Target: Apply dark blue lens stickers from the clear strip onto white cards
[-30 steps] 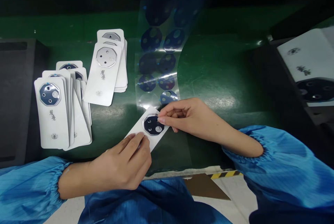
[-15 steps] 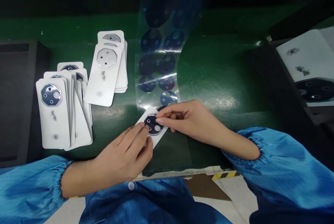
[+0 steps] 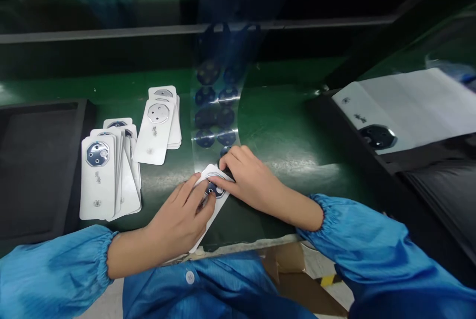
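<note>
A narrow white panel (image 3: pixel 220 208) lies tilted on the green bench near the front edge, with a dark blue octagonal sticker area (image 3: pixel 212 189) at its upper end. My left hand (image 3: pixel 182 215) is bent over the panel's left side, fingertips on the octagon's left part. From the right, my right hand (image 3: pixel 253 177) rests its thumb on the octagon's upper edge while its bent fingers sit at the panel's far edge. Both hands partly cover the octagon. Just beyond them lies a clear film sheet (image 3: pixel 215 133) with rows of round dark blue stickers.
To the left are a fanned stack of white panels with blue octagons (image 3: pixel 97 187) and a smaller stack with silver octagons (image 3: pixel 153 133). A black tray (image 3: pixel 84 160) stands at far left. At right, another dark tray (image 3: pixel 357 145) holds a larger white piece (image 3: pixel 409 110).
The camera view has tilted up, showing more of the bench's back. My right thumb has moved further over the octagon, and its fingers now bend at the panel's far edge.
</note>
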The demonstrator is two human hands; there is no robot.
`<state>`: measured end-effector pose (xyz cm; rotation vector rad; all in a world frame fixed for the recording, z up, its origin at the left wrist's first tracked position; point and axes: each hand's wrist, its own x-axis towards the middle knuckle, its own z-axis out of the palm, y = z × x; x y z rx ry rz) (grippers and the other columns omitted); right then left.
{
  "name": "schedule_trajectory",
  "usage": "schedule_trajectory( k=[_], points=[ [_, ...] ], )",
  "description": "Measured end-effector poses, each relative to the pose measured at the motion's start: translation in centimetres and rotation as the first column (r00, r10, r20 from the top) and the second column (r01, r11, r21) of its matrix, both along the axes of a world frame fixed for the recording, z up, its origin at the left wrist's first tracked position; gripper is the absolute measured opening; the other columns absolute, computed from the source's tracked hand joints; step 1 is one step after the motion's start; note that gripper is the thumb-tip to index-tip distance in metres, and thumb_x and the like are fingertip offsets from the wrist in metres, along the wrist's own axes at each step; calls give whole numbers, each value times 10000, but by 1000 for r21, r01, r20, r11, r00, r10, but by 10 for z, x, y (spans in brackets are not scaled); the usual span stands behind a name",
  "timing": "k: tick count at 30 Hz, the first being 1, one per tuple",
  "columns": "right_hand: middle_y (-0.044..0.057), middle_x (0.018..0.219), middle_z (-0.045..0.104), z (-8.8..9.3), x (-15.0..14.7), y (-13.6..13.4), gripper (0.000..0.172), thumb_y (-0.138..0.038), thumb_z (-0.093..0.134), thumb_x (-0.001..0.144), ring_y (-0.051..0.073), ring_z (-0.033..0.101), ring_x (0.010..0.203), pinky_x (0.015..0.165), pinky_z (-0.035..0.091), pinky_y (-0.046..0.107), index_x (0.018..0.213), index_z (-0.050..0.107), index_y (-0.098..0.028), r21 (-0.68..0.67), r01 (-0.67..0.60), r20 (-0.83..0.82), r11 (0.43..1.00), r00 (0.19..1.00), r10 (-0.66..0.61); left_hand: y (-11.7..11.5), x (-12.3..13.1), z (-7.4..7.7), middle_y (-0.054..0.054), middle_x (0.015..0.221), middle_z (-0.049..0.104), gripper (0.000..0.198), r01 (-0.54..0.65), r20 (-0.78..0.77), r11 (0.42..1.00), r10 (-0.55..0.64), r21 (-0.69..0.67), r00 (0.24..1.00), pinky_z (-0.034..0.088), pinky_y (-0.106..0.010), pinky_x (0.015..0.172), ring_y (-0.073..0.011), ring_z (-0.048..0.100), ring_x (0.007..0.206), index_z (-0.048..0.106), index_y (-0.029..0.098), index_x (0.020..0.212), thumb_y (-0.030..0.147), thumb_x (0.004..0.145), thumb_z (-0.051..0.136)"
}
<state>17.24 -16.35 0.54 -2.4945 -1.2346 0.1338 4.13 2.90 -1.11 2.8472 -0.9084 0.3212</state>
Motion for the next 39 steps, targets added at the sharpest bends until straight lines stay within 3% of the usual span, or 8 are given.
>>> schedule_trajectory(
  k=[8,20,25,28,31,34,37,39],
  points=[
    [125,799,585,-3,-30,1,544,-657,494,973,288,510,763,664,392,395,844,613,-142,-111,135,218,985,970,-109,-6,-9,-13,-303,1314,590,271,-74,186,997,72,4,980,527,-506,963,-392,567,1281,571,51,1181,150,944,483],
    [71,769,609,2,-37,18,425,-632,523,935,296,567,756,670,443,418,772,527,-240,41,348,-126,937,932,-340,0,-14,-21,-256,1305,521,382,-162,258,958,223,-237,940,491,-535,1017,-412,494,1315,495,67,1268,119,890,514],
    [10,714,646,51,-34,32,334,-561,605,914,211,568,598,545,423,322,874,520,-240,121,343,-452,931,854,-256,2,-24,-30,-147,1254,528,269,13,479,925,184,-380,858,428,-620,1048,-386,400,1375,494,202,1115,163,860,569],
    [16,739,678,93,-18,65,329,-521,694,861,200,602,633,567,424,297,944,630,-209,326,375,-341,868,903,-262,-2,-30,-29,-21,1181,582,56,438,712,834,-79,-337,698,444,-467,1037,-246,466,1290,522,286,970,285,925,555],
    [14,756,705,104,-10,126,307,-474,743,852,201,643,687,612,446,289,968,666,-200,428,271,-288,862,945,-154,-6,-28,-19,-15,1031,632,159,651,576,740,-461,-170,675,484,-310,779,-171,578,1007,598,266,910,344,988,483],
    [11,799,718,78,-15,198,288,-453,746,878,206,667,723,635,484,301,974,653,-197,393,71,-246,917,969,31,-4,-23,-6,-81,981,632,274,577,230,802,-539,-153,810,464,-324,708,-201,590,892,640,178,1052,392,968,491],
    [135,1131,705,49,-17,243,256,-331,772,874,310,633,1079,887,521,428,1027,663,-157,312,-108,17,944,994,108,3,-21,-3,-193,1241,589,674,401,98,895,-389,-197,916,436,-437,1001,-317,550,1161,504,67,1359,584,928,484],
    [220,1389,563,45,-8,243,349,-296,806,837,393,474,1307,1052,429,534,1106,665,-124,322,-147,200,935,976,85,7,-23,-6,-235,1407,500,804,281,48,937,-277,-209,960,319,-532,1132,-388,449,1327,411,65,1455,667,923,443]
  ],
)
